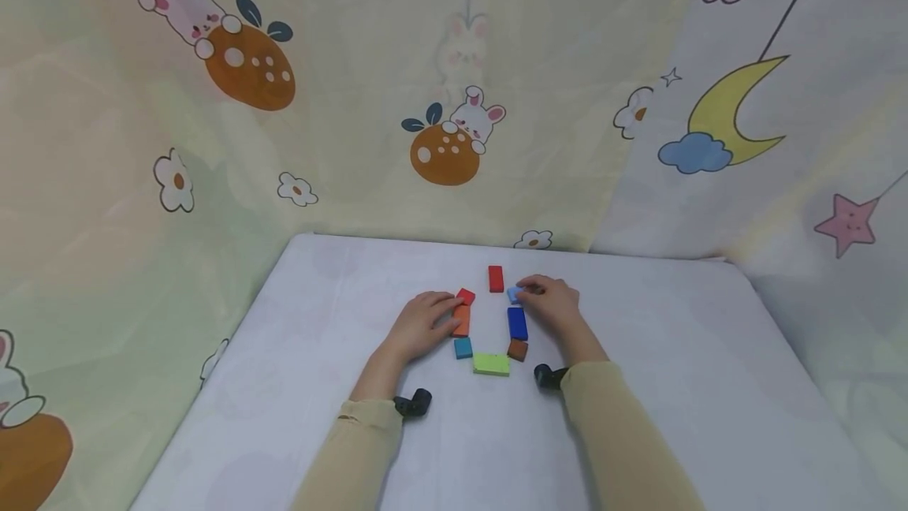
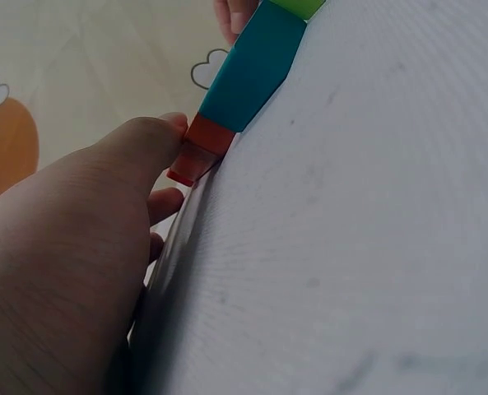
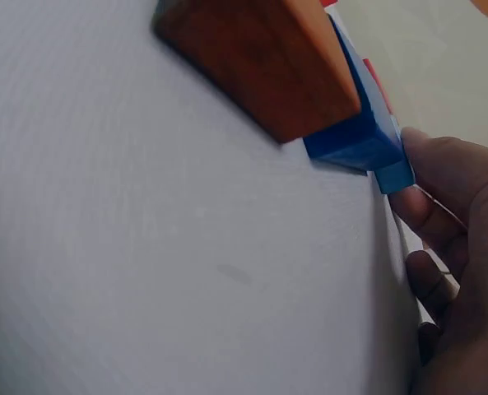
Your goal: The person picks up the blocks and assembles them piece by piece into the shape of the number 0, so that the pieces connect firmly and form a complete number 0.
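Several coloured blocks stand in a ring on the white table. My left hand [image 1: 423, 323] touches its left side, fingertips at a small red block [image 1: 465, 296] and thumb by an orange block [image 1: 461, 322]; its fingers look fairly straight. In the left wrist view the thumb of the left hand [image 2: 79, 222] lies against the orange block [image 2: 209, 134]. Across the ring, my right hand [image 1: 556, 306] pinches a small light blue block [image 1: 514, 295] just beyond a dark blue block [image 1: 517, 323]. The right wrist view shows the light blue block [image 3: 395, 176] at the right thumb and finger.
A long red block [image 1: 496, 279] lies at the back of the ring. Nearer are a teal block [image 1: 463, 348], a lime green block [image 1: 491, 364] and a brown block [image 1: 518, 350]. A printed cloth wall [image 1: 369, 156] rises behind the white table [image 1: 312, 290].
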A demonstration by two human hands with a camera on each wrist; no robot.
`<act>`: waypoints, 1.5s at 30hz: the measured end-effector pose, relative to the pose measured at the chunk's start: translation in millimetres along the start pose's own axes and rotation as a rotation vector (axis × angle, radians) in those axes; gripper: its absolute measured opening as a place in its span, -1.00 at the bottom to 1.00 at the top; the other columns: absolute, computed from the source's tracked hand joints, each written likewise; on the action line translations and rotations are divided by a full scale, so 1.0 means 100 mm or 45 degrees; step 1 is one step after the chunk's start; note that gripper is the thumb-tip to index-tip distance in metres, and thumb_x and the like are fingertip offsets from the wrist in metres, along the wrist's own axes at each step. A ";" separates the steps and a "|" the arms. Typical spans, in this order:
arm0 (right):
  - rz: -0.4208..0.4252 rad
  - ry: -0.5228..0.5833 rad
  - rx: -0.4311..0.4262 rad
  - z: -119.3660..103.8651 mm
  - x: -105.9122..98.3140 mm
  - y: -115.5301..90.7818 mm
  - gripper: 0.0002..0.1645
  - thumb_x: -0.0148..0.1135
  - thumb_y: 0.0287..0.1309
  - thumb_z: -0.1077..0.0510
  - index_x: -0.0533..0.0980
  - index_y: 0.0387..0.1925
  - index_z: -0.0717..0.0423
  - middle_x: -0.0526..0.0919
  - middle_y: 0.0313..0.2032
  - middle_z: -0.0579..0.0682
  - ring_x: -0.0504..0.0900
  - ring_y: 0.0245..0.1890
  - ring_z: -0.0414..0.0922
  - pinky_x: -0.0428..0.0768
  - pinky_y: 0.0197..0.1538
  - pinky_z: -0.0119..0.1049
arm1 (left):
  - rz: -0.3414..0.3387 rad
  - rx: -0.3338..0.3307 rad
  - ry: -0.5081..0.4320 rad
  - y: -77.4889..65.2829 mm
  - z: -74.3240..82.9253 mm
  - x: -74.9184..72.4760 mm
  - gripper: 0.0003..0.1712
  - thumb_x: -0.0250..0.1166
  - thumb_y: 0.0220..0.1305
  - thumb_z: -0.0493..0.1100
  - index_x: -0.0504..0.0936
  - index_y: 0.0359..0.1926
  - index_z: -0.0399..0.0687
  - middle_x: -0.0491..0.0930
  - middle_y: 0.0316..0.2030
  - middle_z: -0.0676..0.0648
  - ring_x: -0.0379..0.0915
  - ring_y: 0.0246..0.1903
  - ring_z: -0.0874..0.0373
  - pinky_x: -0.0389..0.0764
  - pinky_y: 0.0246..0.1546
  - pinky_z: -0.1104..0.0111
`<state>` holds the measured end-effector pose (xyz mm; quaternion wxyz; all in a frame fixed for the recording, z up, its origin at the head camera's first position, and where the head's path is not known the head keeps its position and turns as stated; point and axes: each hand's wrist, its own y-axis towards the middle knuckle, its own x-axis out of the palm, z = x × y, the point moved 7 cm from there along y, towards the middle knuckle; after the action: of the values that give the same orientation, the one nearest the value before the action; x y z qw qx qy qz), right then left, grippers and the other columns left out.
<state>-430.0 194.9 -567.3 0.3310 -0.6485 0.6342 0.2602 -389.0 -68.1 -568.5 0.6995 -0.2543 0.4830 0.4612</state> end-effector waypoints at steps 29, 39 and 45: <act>-0.059 -0.002 0.042 -0.09 0.02 -0.07 -0.61 0.29 0.22 -0.17 0.62 0.01 -0.13 0.68 -0.05 0.05 0.44 0.14 0.11 0.04 0.35 0.27 | -0.006 -0.031 -0.015 -0.02 -0.02 -0.02 -0.39 0.12 0.39 0.27 0.34 0.41 0.43 0.37 0.37 0.09 0.18 0.42 0.07 0.22 0.45 0.03; -0.071 -0.015 0.019 -0.11 0.02 -0.06 -0.60 0.30 0.21 -0.18 0.63 0.02 -0.15 0.67 -0.04 0.06 0.43 0.15 0.12 0.06 0.33 0.27 | 0.004 -0.010 -0.009 0.00 -0.03 -0.02 -0.40 0.11 0.39 0.27 0.34 0.41 0.41 0.38 0.36 0.09 0.19 0.41 0.08 0.22 0.45 0.04; -0.093 0.022 0.049 -0.06 0.02 -0.04 -0.55 0.14 0.31 -0.24 0.57 0.10 -0.17 0.61 0.14 0.06 0.36 0.28 0.14 -0.04 0.39 0.28 | -0.005 -0.012 -0.034 0.00 -0.01 -0.01 -0.40 0.10 0.40 0.27 0.34 0.41 0.42 0.37 0.37 0.08 0.18 0.42 0.06 0.22 0.45 0.01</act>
<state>-426.3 189.3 -564.7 0.3469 -0.6671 0.6178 0.2301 -389.3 -69.5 -567.6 0.7057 -0.2524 0.4710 0.4653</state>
